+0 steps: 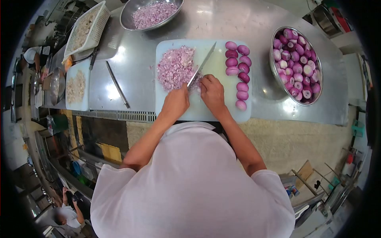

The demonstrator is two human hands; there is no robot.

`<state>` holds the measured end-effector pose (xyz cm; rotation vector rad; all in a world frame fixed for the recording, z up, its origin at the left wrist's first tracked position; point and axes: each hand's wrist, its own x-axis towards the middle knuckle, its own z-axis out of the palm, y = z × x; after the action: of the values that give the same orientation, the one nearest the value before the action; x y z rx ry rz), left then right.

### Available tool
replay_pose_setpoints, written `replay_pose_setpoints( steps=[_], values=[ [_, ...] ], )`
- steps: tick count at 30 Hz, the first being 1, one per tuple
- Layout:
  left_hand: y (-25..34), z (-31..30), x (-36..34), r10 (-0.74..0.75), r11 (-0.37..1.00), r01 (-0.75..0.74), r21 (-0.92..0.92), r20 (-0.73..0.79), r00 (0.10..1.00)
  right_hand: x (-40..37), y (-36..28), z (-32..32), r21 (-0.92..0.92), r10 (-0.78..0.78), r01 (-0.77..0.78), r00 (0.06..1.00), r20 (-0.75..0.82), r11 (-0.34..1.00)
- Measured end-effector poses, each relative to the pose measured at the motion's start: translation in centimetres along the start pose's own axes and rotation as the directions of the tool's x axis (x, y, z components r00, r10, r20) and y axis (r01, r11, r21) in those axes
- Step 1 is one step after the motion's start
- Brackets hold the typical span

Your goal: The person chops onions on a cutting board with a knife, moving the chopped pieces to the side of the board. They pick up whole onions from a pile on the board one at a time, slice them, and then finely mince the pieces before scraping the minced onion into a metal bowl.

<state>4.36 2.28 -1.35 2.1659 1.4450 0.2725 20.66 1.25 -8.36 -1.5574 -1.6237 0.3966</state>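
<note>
Red onion point(174, 68) lay finely diced on the smooth board point(198, 113), upper centre of the frame, likely light, moist and slippery. Your left hand point(176, 103) was wrapped around the handle of the metal knife point(204, 63); your right hand point(213, 93) had bunched fingers beside the blade, pinching what, I couldn't tell. Glossy, domed onions point(243, 77) looked stiff, best gripped by their curved sides.

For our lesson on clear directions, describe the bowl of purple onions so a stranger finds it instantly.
On the steel table, find the pale cutting board in the middle. Right of it sits a steel bowl. Unlike the bowl beyond the board, which holds chopped onion, this one is heaped with round purple onions.
</note>
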Motion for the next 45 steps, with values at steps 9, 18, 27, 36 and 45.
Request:
replay_pose_setpoints(
  steps=[9, 18, 27, 36, 45],
  values=[
    [-0.5, -0.6, 0.7, -0.065, 0.998, 0.064, -0.029, -0.016, 0.998, 1.5, 0.0, -0.2, 0.096, 0.09, -0.094, 0.995, 0.042, 0.991],
    [0.8, -2.3, 0.3, -0.053, 0.996, 0.056, -0.063, 0.052, 0.997, 1.3, 0.4, 0.1, 0.101, 0.071, -0.077, 0.996, 0.056, 0.992],
    [1.1, -0.8, 1.0, -0.033, 0.994, 0.039, -0.101, 0.062, 0.998, 1.5, 0.8, 0.3, 0.085, 0.077, -0.083, 0.995, 0.066, 0.993],
    [1.4, -0.2, 1.0, -0.022, 0.99, 0.023, -0.138, 0.01, 1.0, 1.5, 0.8, 0.3, 0.091, 0.093, -0.1, 0.993, 0.07, 0.991],
    [0.5, -0.5, 0.6, -0.135, 0.988, 0.138, -0.072, 0.048, 0.99, 1.3, 1.3, -0.1, 0.038, -0.088, 0.088, 0.996, 0.003, 0.995]
  ],
)
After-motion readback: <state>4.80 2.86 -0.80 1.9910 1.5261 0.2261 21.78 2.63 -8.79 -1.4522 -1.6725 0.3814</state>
